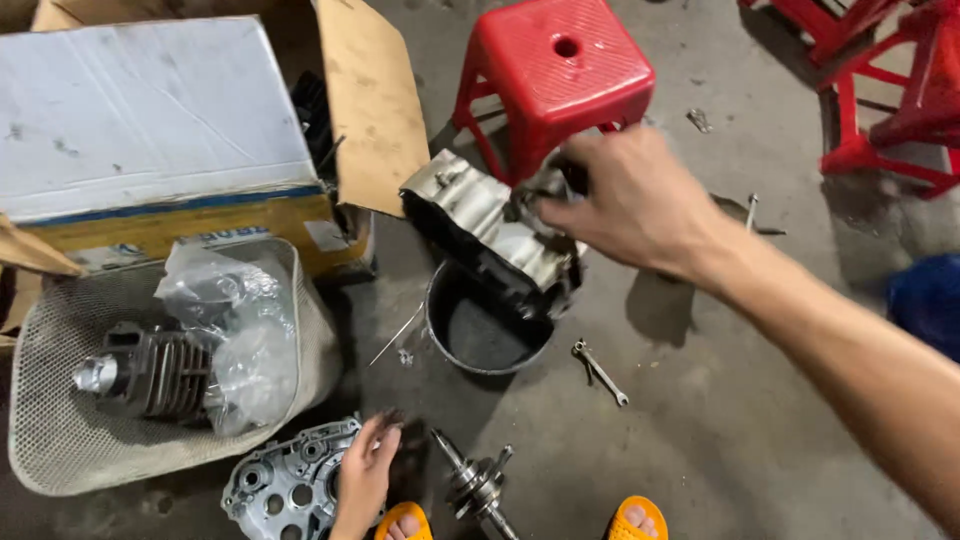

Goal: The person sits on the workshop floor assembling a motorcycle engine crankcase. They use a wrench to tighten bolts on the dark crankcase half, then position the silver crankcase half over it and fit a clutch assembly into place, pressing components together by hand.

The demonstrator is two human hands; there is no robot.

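The floor (720,400) was grey, stained concrete under flat light. A red plastic stool (560,60) stood near its top edge. More red stools (890,90) crowded the top right corner.

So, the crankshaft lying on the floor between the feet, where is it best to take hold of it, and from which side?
Probably at the crankshaft webs, its thick round middle, coming from above. The shaft ends are thin and taper to points, so they offer less grip. The left hand rests on the grey engine cover just beside it and is the nearer one.
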